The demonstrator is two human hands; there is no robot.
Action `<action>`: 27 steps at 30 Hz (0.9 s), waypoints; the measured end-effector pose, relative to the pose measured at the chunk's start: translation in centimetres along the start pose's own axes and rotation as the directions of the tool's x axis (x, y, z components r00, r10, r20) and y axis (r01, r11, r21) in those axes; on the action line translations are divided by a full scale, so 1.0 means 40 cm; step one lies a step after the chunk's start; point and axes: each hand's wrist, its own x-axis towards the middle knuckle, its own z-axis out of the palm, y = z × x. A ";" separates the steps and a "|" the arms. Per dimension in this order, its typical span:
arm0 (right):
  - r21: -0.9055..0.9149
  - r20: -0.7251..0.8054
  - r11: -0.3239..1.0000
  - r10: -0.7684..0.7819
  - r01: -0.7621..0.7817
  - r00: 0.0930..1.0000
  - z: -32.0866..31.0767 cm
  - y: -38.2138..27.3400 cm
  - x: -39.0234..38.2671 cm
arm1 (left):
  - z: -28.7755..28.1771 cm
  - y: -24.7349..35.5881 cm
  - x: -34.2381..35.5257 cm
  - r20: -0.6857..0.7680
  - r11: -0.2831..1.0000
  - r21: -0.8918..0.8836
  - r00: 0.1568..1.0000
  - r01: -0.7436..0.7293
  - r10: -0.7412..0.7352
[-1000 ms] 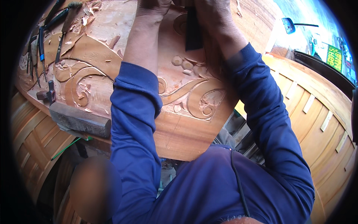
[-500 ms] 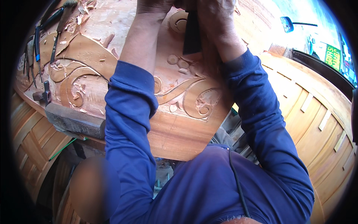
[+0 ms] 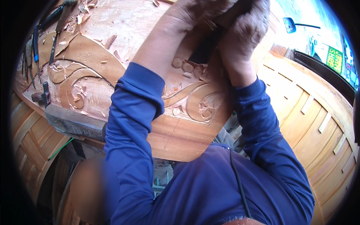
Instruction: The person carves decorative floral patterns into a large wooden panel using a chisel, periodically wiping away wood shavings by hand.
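Observation:
At the top middle my left hand (image 3: 193, 17) and my right hand (image 3: 247, 32) are close together over a carved wooden panel (image 3: 180, 138). Both look closed around a dark, straight-edged tool (image 3: 204, 50). Its flat black part slants down toward me between my wrists; its kind and most of my fingertips are hidden. Below my hands a row of round carved beads (image 3: 188, 67) and a curling scroll (image 3: 206, 112) show in the wood. Another carved scroll (image 3: 77, 99) lies left of my left forearm, with pale shavings on it.
Several long-handled carving tools (image 3: 36, 48) lie at the panel's far left. A small hammer (image 3: 45, 93) and a heavy wooden block (image 3: 75, 122) are by its near left edge. Panelled woodwork (image 3: 307, 108) stands at right, more (image 3: 32, 138) at lower left. Shavings (image 3: 80, 18) litter the top left.
Both hands have shifted to the right with the dark tool, which is now more slanted. My left forearm leans further right and uncovers more of the left scroll.

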 end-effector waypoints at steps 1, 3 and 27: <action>0.029 0.005 0.999 0.027 -0.027 1.000 -0.005 -0.009 -0.005 | 0.010 0.001 0.000 0.003 1.000 0.007 1.000 0.012 -0.012; 0.075 0.000 0.995 0.064 -0.063 0.998 -0.011 -0.024 -0.005 | 0.016 0.002 0.005 0.000 0.999 0.036 1.000 0.020 -0.020; 0.015 0.191 0.943 0.325 -0.333 0.926 0.102 -0.030 0.047 | -0.068 0.100 0.022 -0.393 0.944 -0.324 0.916 -0.058 -0.078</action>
